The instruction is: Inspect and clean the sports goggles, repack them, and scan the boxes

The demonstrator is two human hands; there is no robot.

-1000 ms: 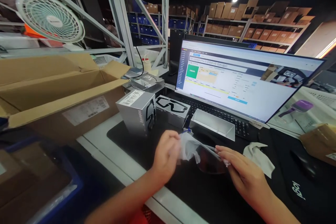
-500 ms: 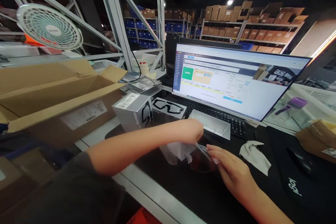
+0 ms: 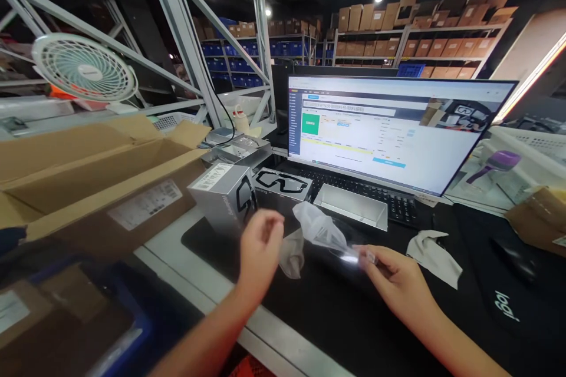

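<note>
Two hands work over the black desk mat (image 3: pixel 354 330). Right hand (image 3: pixel 391 283) has thumb and fingertips closed tight on the near end of a clear plastic sleeve (image 3: pixel 321 228). The sleeve rises up and left off the mat, just near of the open silver tray (image 3: pixel 354 206). A glossy glint shows at the pinch, and whether anything is inside can't be told. Left hand (image 3: pixel 260 241) is seen from the back with fingers loosely curled, apart from the sleeve. A pale grey scrap (image 3: pixel 292 256) sits at its fingertips, held or only touching, can't tell. Handling estimate: the film is very light, limp, slick and crinkles easily, so it is best taken by an edge or corner, not the face. Counts: one sleeve, one tray, one grey cloth (image 3: pixel 435 250) lying to the right, two silver goggle-print boxes, upright (image 3: pixel 223 197) and flat (image 3: pixel 283 184), with more silver boxes behind, number unclear. Also one monitor (image 3: pixel 384 129), one keyboard (image 3: pixel 400 207), one fan (image 3: pixel 84 68) and one open cardboard carton (image 3: pixel 97 171) on the left.
</note>
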